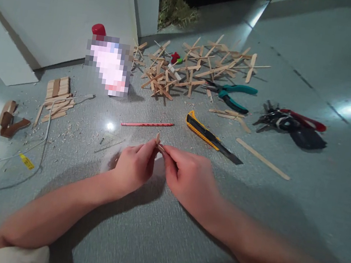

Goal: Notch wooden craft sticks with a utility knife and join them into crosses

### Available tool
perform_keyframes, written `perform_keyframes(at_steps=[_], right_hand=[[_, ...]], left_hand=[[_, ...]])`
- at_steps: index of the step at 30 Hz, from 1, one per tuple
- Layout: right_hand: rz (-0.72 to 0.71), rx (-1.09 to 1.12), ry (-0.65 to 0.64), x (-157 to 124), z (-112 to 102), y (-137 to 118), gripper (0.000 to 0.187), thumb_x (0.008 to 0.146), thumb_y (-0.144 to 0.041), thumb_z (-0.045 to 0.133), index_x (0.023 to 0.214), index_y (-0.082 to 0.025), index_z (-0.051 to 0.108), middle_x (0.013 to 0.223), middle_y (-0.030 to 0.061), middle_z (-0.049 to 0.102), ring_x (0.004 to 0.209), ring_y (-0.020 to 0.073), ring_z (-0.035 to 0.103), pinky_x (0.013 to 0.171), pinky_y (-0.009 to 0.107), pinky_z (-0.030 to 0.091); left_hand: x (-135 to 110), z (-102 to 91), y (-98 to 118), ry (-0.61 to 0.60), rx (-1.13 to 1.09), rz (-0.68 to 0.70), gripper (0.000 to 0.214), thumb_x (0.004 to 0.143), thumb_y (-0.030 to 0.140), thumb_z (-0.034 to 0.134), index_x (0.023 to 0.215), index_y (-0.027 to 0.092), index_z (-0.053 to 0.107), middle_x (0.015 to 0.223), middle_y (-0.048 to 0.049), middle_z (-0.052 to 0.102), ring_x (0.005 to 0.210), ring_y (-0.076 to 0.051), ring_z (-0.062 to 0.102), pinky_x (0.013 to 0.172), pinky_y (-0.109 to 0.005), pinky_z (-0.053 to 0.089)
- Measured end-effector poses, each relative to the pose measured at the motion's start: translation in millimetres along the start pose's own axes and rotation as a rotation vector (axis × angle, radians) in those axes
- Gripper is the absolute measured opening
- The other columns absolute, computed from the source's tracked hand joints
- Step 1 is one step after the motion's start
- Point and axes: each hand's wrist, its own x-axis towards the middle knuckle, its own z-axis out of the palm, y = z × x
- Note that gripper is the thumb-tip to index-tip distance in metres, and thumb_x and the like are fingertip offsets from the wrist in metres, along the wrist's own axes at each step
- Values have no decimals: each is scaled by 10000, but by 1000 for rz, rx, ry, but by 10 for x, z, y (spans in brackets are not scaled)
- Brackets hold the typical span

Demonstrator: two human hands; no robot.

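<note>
My left hand (134, 165) and my right hand (185, 176) meet in the middle of the grey floor, both pinched on a small wooden stick piece (158, 141) held between the fingertips. The piece stands up a little above my fingers. Just beyond my hands lies a pink pencil (147, 124). A yellow and black utility knife (211, 137) lies to the right of the pencil with its blade out.
A heap of glued wooden stick crosses (197, 67) lies further back. Teal pliers (233, 95), a red-handled tool (291, 121), a long loose stick (263, 159), a red-capped bottle (108, 61), stacked sticks (56, 97), wood blocks (10, 119) and a white cable (11, 156) surround me.
</note>
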Motion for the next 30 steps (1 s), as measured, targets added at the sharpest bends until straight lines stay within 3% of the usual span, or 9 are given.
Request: perform_keyframes(at_steps=[4,11,16,19,24,27,30], right_hand=[[10,10,23,-3,43,17,222,977,-120,475,868,-173,660,754,65,741,635,186,672,597,299,402],[33,-40,-143,12,-56,31,229,928,-75,478,810,-188,639,737,65,726,633,188,656,605,313,372],[120,29,-173,62,-50,47,234,958,-127,510,776,-197,639,711,52,728,598,175,632,589,312,345],[142,138,-107,89,-17,78,192,980,-181,519,854,-204,662,740,41,734,600,166,617,597,303,368],[152,363,8,109,-11,201,162,1023,-295,491,949,-221,615,732,3,666,594,139,564,570,288,370],[271,579,79,130,-1,266,168,1042,-351,453,969,-236,550,668,-37,550,553,123,491,531,277,355],[322,816,61,155,12,264,178,1032,-392,470,942,-243,508,674,-53,494,564,114,455,525,262,362]], left_hand=[[-3,6,11,4,13,-15,194,974,82,435,1061,150,596,710,1,692,542,-99,604,517,-205,416],[-35,41,-24,-37,56,59,257,904,47,413,1033,141,615,643,0,664,492,-113,574,481,-224,388],[-9,-1,-16,-54,49,35,252,915,55,424,1023,149,632,643,0,684,501,-107,605,482,-211,410],[40,-49,-20,-39,-41,-51,206,930,92,489,1054,168,635,746,-5,749,580,-107,682,525,-194,477],[110,-89,-18,-26,-405,-282,171,979,200,560,1129,173,635,930,-47,799,783,-138,772,721,-239,597],[114,-72,0,-20,-526,-352,191,984,210,567,1172,179,583,933,-50,796,790,-140,777,721,-244,608],[105,-63,28,-17,-583,-374,137,975,207,583,1107,190,549,908,-44,788,789,-140,777,679,-222,600]])
